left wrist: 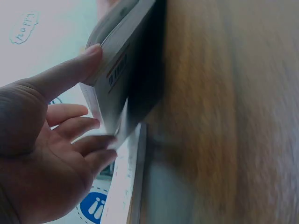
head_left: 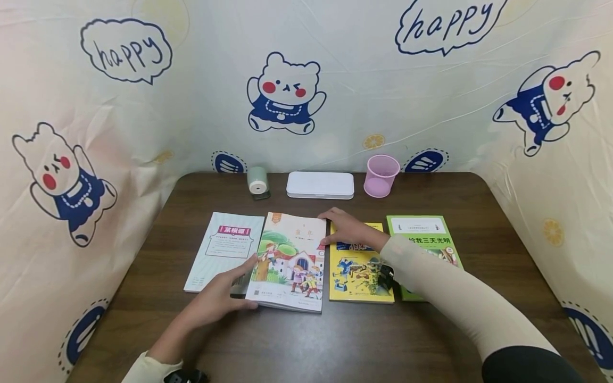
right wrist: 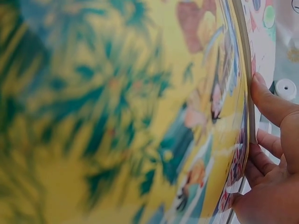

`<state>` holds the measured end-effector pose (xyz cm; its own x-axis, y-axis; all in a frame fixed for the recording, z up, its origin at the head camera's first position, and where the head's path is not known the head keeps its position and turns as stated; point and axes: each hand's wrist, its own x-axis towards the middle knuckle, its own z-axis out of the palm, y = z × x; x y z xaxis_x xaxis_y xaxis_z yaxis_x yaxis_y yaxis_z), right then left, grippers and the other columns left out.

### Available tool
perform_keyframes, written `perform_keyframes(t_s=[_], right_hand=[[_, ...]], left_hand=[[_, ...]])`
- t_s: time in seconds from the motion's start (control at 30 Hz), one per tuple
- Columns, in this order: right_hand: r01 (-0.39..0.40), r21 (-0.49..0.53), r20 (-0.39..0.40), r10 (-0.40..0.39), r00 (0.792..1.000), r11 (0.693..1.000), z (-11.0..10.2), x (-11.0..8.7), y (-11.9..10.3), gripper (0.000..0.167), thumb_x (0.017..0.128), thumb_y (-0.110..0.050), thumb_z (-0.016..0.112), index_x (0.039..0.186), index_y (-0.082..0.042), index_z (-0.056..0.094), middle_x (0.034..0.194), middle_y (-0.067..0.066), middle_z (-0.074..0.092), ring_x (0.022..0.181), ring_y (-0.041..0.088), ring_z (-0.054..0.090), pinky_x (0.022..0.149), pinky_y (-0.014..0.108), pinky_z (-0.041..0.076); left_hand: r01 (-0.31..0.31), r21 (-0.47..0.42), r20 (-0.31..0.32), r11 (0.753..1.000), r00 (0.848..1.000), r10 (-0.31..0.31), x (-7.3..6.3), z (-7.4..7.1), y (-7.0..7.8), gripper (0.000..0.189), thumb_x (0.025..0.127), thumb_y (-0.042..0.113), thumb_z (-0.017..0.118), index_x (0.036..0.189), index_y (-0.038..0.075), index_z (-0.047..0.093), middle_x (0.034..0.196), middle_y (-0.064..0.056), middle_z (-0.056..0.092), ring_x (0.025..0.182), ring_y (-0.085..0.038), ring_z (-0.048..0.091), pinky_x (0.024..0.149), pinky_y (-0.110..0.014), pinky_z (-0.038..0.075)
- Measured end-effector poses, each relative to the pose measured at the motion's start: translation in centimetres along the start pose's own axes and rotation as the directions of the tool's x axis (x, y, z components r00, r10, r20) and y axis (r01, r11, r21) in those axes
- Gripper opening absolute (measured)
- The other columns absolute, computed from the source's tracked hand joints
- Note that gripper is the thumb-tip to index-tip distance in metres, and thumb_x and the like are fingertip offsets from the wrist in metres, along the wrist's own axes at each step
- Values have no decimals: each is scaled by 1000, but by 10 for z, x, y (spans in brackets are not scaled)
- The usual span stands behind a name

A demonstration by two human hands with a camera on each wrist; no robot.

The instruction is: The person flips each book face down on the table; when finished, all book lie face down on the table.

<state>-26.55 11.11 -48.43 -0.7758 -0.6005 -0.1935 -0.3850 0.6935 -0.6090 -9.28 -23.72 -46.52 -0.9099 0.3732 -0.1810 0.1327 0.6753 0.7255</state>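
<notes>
Pale blue, the leftmost book (head_left: 224, 252) lies flat on the surface, its long axis leaning from 7 toward 1 o'clock. Just below it, at its 6 o'clock, the left hand (head_left: 219, 295) grips the lower left corner of the white book (head_left: 289, 260), thumb at the bottom edge and fingers along the side. From this hand the white book lies toward 2 o'clock, its long axis running nearly 12 to 6. Its near end looks raised in the left wrist view, with a dark gap beneath. The right hand (head_left: 351, 231) holds the same book by its upper right edge, thumb against the side, so the book lies toward 8 o'clock from it. Both hands touch it, so neither is nearer. At the white book's 3 o'clock, just beside it, is the yellow book (head_left: 359, 271); past that lies the green book (head_left: 426, 239), both partly covered by the right sleeve (head_left: 445, 287).

Dark brown wood grain marks the surface (head_left: 373, 343). Along its far edge, a small green device (head_left: 257, 181) stands at the white book's 11 o'clock, a white case (head_left: 320, 185) at 1 and a pink cup (head_left: 381, 176) at 2. Pale cloth (head_left: 206, 106) printed with bears hangs behind.
</notes>
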Motion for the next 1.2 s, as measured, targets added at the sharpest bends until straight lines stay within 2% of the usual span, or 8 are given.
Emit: perform_keyframes(t_s=[0.07, 0.17, 0.23, 0.37, 0.5, 0.67, 0.97, 1.2], right_hand=[[-2, 3, -3, 2, 1000, 1000, 0, 0, 0, 78, 91, -41, 80, 155, -13, 46, 147, 10, 46, 116, 22, 52, 101, 38, 49], [-8, 16, -4, 8, 1000, 1000, 0, 0, 0, 78, 91, -39, 80, 155, -13, 45, 146, 10, 46, 115, 22, 53, 100, 38, 49], [-10, 18, -1, 10, 1000, 1000, 0, -1, 0, 77, 91, -39, 80, 155, -14, 45, 147, 9, 46, 115, 22, 52, 100, 37, 49], [-7, 27, -2, 7, 1000, 1000, -1, -1, -1, 76, 92, -37, 80, 155, -14, 45, 146, 9, 46, 113, 22, 53, 98, 36, 50], [-8, 41, -9, 9, 1000, 999, -1, -1, -2, 75, 91, -36, 81, 154, -13, 47, 144, 10, 47, 109, 22, 55, 93, 35, 50], [-14, 39, -24, 15, 1000, 999, 1, 1, 1, 74, 89, -36, 83, 152, -14, 49, 144, 9, 48, 109, 21, 55, 94, 34, 50], [-21, 25, -43, 22, 999, 999, 3, 2, -1, 77, 88, -37, 84, 152, -14, 49, 141, 8, 51, 102, 19, 58, 89, 30, 51], [-5, -12, -50, 4, 999, 1000, 2, 4, -6, 79, 87, -36, 84, 153, -12, 49, 140, 9, 55, 104, 19, 58, 91, 32, 52]], left_hand=[[11, -93, 4, 996, 1000, -11, 0, -1, 3, 104, 80, 26, 90, 164, 13, 28, 170, -8, 25, 150, -32, 35, 117, -46, 37], [46, -218, 10, 975, 999, -45, 1, -1, 8, 105, 80, 20, 90, 164, 14, 27, 171, -7, 23, 148, -31, 40, 111, -37, 44], [62, -252, 1, 966, 998, -64, 0, -2, 11, 106, 79, 21, 91, 164, 12, 28, 170, -9, 24, 146, -31, 42, 109, -36, 45], [70, -270, -30, 960, 996, -81, -2, -1, 15, 104, 79, 27, 91, 162, 6, 31, 168, -12, 29, 145, -29, 44, 112, -40, 40], [35, -295, -71, 955, 996, -58, -4, 2, 18, 99, 81, 31, 89, 160, 4, 35, 165, -13, 35, 146, -30, 42, 114, -43, 35], [-57, -344, -118, 937, 993, 17, -4, 7, 22, 97, 84, 26, 87, 162, 8, 31, 169, -12, 27, 151, -33, 33, 114, -39, 34], [-123, -406, -146, 906, 987, 69, -2, 16, 26, 98, 85, 18, 85, 164, 15, 28, 172, -11, 17, 144, -40, 44, 109, -39, 45], [-173, -423, -178, 889, 978, 105, -3, 18, 30, 93, 86, 15, 84, 163, 15, 32, 172, -9, 20, 145, -40, 42, 107, -23, 44]])
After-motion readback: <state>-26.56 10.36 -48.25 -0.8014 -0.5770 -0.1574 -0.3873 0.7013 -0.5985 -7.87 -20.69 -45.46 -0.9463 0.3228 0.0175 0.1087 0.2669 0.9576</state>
